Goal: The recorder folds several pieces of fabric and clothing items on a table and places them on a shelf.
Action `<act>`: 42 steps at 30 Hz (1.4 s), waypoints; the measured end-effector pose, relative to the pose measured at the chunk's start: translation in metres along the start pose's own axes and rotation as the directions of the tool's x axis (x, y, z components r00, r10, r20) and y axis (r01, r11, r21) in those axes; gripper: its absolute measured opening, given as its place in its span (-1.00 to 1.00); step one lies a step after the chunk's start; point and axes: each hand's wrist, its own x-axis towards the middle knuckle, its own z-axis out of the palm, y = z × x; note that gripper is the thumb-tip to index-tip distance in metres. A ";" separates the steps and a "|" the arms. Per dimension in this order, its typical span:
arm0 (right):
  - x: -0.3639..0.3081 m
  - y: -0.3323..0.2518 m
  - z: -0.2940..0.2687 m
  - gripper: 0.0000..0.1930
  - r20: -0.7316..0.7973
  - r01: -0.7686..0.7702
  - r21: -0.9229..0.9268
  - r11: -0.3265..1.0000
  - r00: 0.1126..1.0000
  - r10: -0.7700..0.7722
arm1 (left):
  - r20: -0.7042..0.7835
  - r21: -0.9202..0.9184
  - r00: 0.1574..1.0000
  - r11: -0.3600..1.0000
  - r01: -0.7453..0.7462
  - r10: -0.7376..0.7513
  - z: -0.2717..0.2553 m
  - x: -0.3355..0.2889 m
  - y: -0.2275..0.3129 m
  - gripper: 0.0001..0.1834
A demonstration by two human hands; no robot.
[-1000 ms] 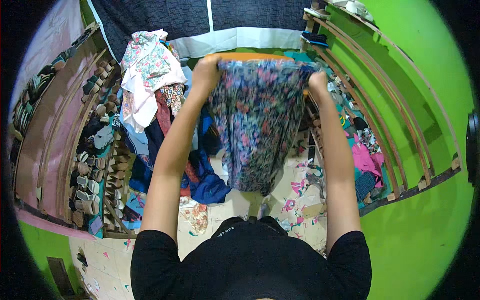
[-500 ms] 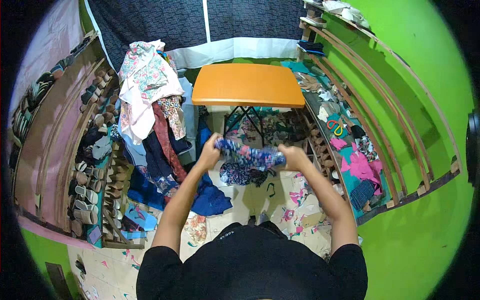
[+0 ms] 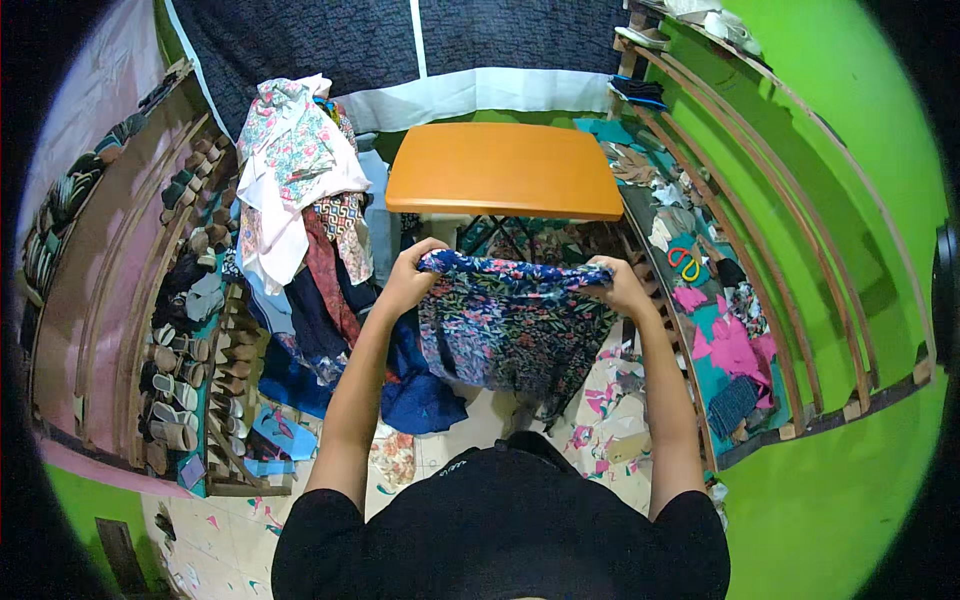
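Both the left hand (image 3: 408, 278) and right hand (image 3: 626, 287) clench fingers (image 3: 432, 246) on the floral cloth (image 3: 515, 320), hanging spread before the orange surface (image 3: 505, 170), no longer bunched, so I judge it mostly unfurled.

A dark curtain (image 3: 520, 40) hangs at twelve o'clock behind an orange desk (image 3: 500, 170), wooden racks (image 3: 110, 290) line nine and three, a green wall (image 3: 820, 500) shows at four, and pale floor tiles (image 3: 225, 530) at seven.

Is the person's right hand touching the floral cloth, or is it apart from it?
Touching. The head view shows the right hand gripping the floral cloth at its upper right corner, without visible gap.
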 end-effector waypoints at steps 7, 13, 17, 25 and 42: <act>0.060 -0.017 -0.057 -0.68 0.032 0.119 -0.057 0.991 0.993 -0.117 | -0.158 0.145 0.966 0.972 -0.183 0.205 -0.005 0.070 0.027 -0.72; 0.112 0.014 -0.088 -0.59 0.100 0.034 -0.434 0.900 0.995 0.010 | -0.206 0.142 0.954 0.971 -0.190 0.217 0.000 0.116 0.026 -0.70; 0.135 0.034 -0.098 -0.73 0.153 0.013 0.013 1.000 0.988 -0.015 | -0.077 0.149 0.989 0.982 -0.115 0.127 -0.019 0.132 0.012 -0.79; 0.182 0.054 -0.115 -0.86 -0.238 0.106 0.264 0.959 0.970 -0.041 | -0.085 -0.001 0.989 0.992 -0.125 0.125 -0.050 0.164 0.005 -0.84; 0.300 -0.096 0.021 -0.87 -0.343 0.687 0.365 0.628 0.727 -0.595 | -0.128 -0.982 0.862 0.061 -0.180 0.490 -0.003 0.264 0.029 -0.82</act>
